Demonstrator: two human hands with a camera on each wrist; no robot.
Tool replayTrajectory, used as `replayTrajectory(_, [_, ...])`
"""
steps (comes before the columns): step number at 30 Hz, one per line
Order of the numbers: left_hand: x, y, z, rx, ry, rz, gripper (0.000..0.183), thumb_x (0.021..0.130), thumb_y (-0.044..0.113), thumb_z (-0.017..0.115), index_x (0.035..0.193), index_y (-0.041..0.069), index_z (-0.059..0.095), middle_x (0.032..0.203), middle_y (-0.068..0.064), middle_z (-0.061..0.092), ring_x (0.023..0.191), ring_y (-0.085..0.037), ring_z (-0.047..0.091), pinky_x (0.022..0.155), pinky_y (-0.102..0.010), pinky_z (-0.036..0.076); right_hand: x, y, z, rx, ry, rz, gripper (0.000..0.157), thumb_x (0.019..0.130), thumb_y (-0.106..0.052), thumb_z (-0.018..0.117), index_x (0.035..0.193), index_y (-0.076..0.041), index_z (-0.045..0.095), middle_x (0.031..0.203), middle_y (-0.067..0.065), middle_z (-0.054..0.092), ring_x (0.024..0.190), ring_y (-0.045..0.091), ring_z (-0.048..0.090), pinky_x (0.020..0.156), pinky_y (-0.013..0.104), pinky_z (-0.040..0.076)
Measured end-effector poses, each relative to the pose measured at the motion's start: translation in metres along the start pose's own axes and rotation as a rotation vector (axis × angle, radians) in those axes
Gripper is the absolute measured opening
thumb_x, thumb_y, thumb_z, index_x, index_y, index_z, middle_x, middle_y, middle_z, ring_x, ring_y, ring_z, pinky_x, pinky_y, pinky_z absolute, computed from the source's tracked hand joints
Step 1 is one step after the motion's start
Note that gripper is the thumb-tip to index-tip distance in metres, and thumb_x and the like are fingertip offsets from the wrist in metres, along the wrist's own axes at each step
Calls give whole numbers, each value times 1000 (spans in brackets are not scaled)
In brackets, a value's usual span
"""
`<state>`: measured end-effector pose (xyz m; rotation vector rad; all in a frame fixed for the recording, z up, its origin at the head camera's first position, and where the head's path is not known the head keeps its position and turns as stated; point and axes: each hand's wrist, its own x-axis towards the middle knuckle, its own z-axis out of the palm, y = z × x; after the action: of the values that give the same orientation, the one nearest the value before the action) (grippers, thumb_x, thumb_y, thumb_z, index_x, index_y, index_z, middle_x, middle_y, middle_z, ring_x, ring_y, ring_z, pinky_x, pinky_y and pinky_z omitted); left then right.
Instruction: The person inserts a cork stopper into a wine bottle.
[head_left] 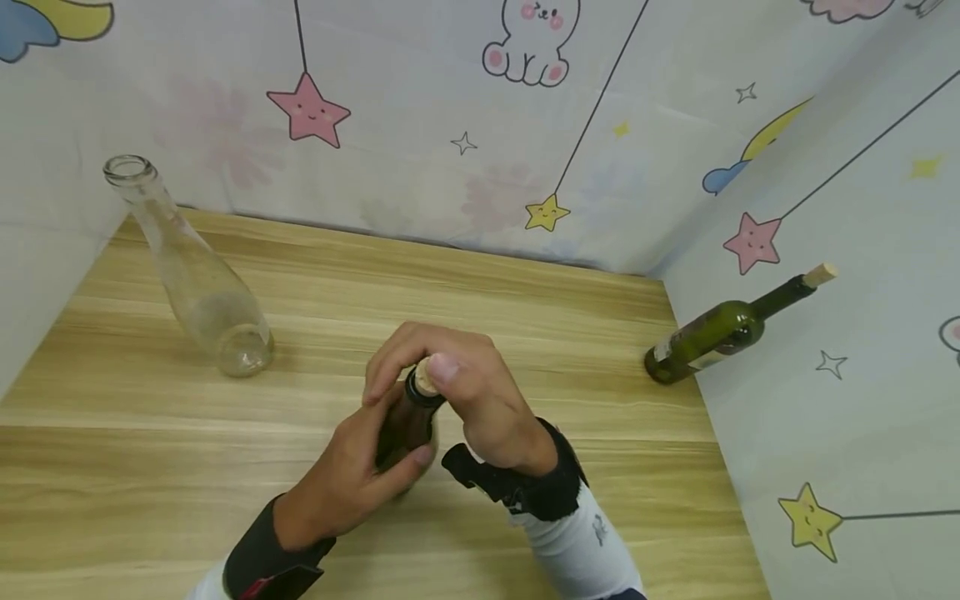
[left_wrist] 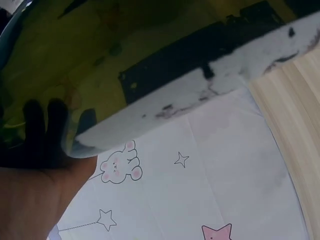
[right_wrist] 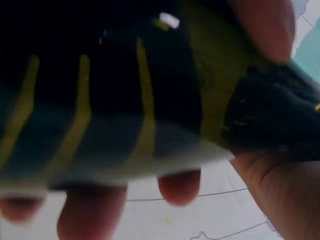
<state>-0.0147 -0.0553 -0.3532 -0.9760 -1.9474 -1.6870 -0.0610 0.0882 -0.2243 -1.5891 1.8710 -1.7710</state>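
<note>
A dark green glass bottle [head_left: 405,435] stands on the table in the middle of the head view, a pale cork [head_left: 423,379] in its mouth. Around the bottle's upper body my left hand [head_left: 341,483] is wrapped, thumb on the near side. My right hand [head_left: 480,396] bends over the mouth and holds the cork, the thumb on it and the fingers curving round the far side. Both wrist views are filled by green glass; the left wrist view shows a pale label [left_wrist: 175,107] along the bottle. Part of the cork lies hidden under the right thumb.
On the left of the table [head_left: 525,308] stands a clear, uncorked glass bottle [head_left: 206,283]. A second green bottle [head_left: 723,329] with a cork [head_left: 820,276] stands near the right edge. Cartoon-printed white cloth [head_left: 420,183] walls the back and sides.
</note>
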Motion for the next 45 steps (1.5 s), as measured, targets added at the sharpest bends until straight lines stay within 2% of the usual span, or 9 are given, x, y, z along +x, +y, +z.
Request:
replayTrajectory(4, [-1, -2, 2, 33, -14, -30, 38, 101, 33, 54, 118, -2, 50, 95, -3, 55, 81, -12, 53, 70, -22, 46, -3, 5, 1, 102, -40, 22, 68, 106, -43, 25, 81, 11, 58, 69, 23, 61, 66, 29, 63, 64, 37, 56])
replayTrajectory(8, [-2, -2, 3, 69, -22, -60, 40, 100, 38, 53, 108, -2, 50, 97, -5, 53, 86, -13, 53, 74, -22, 46, -4, 10, 4, 166, -28, -18, 65, 107, -44, 26, 77, 9, 51, 59, 20, 51, 53, 27, 52, 52, 36, 48])
replayTrajectory(16, [-4, -3, 5, 97, -34, -54, 44, 101, 41, 51, 109, -3, 49, 101, -6, 53, 90, -14, 51, 80, -23, 45, -3, 12, 8, 189, -21, -99, 60, 108, -39, 26, 75, 7, 45, 55, 18, 46, 49, 26, 48, 49, 36, 45])
replayTrajectory(22, [1, -4, 7, 60, -37, -1, 38, 102, 36, 52, 103, -2, 49, 99, -6, 52, 88, -13, 52, 78, -22, 46, -7, 15, 9, 213, 18, -115, 62, 107, -44, 31, 78, 9, 44, 55, 18, 45, 48, 27, 47, 47, 36, 44])
replayTrajectory(25, [3, -6, 8, 39, -40, 39, 42, 102, 35, 51, 112, -6, 50, 106, -10, 56, 94, -16, 55, 87, -18, 46, -11, 17, 11, 212, 62, -112, 58, 104, -42, 46, 81, 11, 44, 58, 19, 46, 49, 27, 46, 47, 36, 44])
replayTrajectory(29, [3, -7, 8, 36, -64, 28, 53, 103, 37, 48, 129, -9, 47, 115, -13, 58, 102, -17, 57, 97, -15, 44, -17, 20, 18, 179, 134, -51, 48, 100, -32, 59, 81, 9, 45, 61, 19, 48, 51, 27, 47, 48, 34, 45])
replayTrajectory(36, [-2, -6, 7, 129, -49, -27, 51, 102, 42, 46, 121, -5, 54, 104, -8, 62, 92, -14, 59, 83, -23, 51, -22, 29, 23, 86, 161, 23, 47, 102, -34, 54, 78, 5, 47, 62, 19, 54, 53, 27, 54, 53, 35, 52])
replayTrajectory(41, [-7, -1, 1, 156, -49, -91, 60, 103, 46, 43, 134, -5, 44, 121, -11, 55, 108, -15, 54, 97, -17, 43, -18, 28, 20, 60, 174, 9, 43, 103, -29, 54, 79, 7, 48, 61, 18, 54, 54, 26, 54, 53, 35, 50])
replayTrajectory(45, [-2, 1, 1, 155, -1, -45, 67, 105, 45, 40, 145, -8, 35, 140, -20, 47, 130, -23, 45, 114, -17, 29, -26, 19, 3, 49, 243, -39, 42, 103, -24, 56, 76, 8, 47, 58, 19, 52, 53, 26, 52, 53, 34, 49])
